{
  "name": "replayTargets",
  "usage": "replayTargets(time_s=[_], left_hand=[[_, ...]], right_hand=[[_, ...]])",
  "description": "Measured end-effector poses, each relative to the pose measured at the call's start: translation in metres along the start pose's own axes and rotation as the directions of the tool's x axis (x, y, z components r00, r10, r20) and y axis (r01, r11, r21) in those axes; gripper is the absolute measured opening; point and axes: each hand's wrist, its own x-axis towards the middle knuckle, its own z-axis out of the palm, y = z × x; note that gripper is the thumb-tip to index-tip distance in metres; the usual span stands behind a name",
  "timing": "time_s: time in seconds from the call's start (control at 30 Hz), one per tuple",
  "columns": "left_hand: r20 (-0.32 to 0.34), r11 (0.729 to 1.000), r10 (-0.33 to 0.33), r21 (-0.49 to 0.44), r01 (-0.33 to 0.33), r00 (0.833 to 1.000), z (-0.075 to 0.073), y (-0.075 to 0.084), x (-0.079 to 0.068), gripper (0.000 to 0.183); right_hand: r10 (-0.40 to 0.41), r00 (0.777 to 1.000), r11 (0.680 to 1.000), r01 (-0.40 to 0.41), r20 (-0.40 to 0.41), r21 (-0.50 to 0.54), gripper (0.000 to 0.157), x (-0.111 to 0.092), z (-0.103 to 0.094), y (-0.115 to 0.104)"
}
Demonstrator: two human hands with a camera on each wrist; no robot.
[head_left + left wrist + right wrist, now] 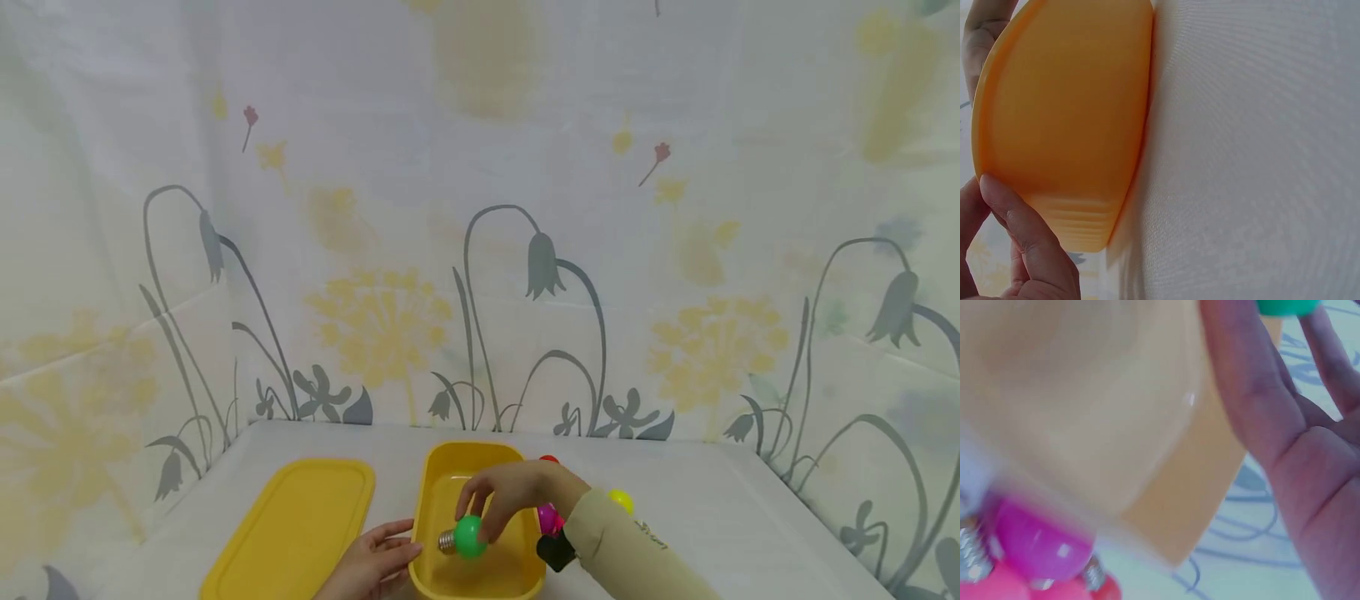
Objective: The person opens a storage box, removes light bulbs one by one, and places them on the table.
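A green light bulb (pixel 470 537) with a metal screw base is held in the fingers of my right hand (pixel 512 493), over the inside of a yellow plastic box (pixel 424 500). Its base points left in the head view. Only the green edge of the bulb (pixel 1288 306) shows in the right wrist view. My left hand (pixel 375 560) is at the left side of the box, fingertips at the rim. In the left wrist view, a fairly straight finger of that hand (pixel 1035 244) touches the box's outer wall (pixel 1072 112).
A yellow lid (pixel 292 525) lies flat left of the box. Right of the box are a purple bulb (pixel 1044 540), pink and red bulbs, and a black object (pixel 556 552), partly behind my right arm. A yellow bulb (pixel 621 500) lies farther right. A flower-patterned curtain (pixel 480 208) hangs behind.
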Motion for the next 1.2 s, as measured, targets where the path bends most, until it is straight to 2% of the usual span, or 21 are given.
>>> replayTargets(time_s=[0.13, 0.27, 0.43, 0.57, 0.7, 0.9, 0.97, 1.07, 1.13, 1.2], left_hand=[[-0.006, 1.0, -0.013, 0.016, 0.013, 1.0, -0.001, -0.001, 0.0, 0.057], [-0.006, 1.0, -0.024, 0.004, 0.024, 1.0, -0.002, -0.003, 0.0, 0.059], [-0.003, 1.0, -0.017, -0.012, 0.017, 1.0, -0.002, -0.005, 0.0, 0.059], [0.011, 0.999, -0.017, -0.027, 0.017, 1.0, -0.002, -0.004, 0.0, 0.057], [0.017, 1.0, -0.016, -0.024, 0.016, 1.0, 0.0, -0.003, 0.0, 0.059], [0.021, 1.0, -0.001, -0.01, 0.001, 1.0, 0.002, -0.003, 0.002, 0.059], [0.018, 1.0, -0.004, -0.01, 0.005, 1.0, 0.002, -0.003, 0.002, 0.058], [-0.002, 1.0, -0.011, 0.012, 0.011, 1.0, 0.002, -0.002, 0.003, 0.06], [-0.02, 0.999, -0.015, 0.028, 0.016, 1.0, 0.001, -0.001, 0.003, 0.062], [-0.031, 0.999, -0.017, 0.038, 0.018, 0.999, 0.0, 0.0, 0.002, 0.064]], right_hand=[[-0.09, 0.986, 0.996, 0.088, -0.138, -0.025, 0.024, -0.017, 0.003, 0.01], [-0.151, 0.954, 0.988, 0.139, -0.261, -0.063, 0.024, -0.034, 0.009, 0.02], [-0.201, 0.896, 0.978, 0.208, -0.396, -0.026, 0.027, -0.056, 0.018, 0.029], [-0.19, 0.837, 0.974, 0.228, -0.513, 0.011, 0.031, -0.073, 0.026, 0.042], [-0.133, 0.787, 0.979, 0.198, -0.602, 0.043, 0.038, -0.092, 0.038, 0.058], [-0.018, 0.765, 0.991, 0.101, -0.644, 0.092, 0.042, -0.114, 0.054, 0.084], [0.036, 0.739, 0.993, 0.049, -0.673, 0.106, 0.047, -0.119, 0.057, 0.092], [0.072, 0.703, 0.995, 0.004, -0.708, 0.104, 0.049, -0.123, 0.058, 0.103], [0.1, 0.691, 0.993, -0.024, -0.716, 0.116, 0.048, -0.124, 0.058, 0.108], [0.132, 0.692, 0.99, -0.055, -0.709, 0.131, 0.043, -0.123, 0.058, 0.112]])
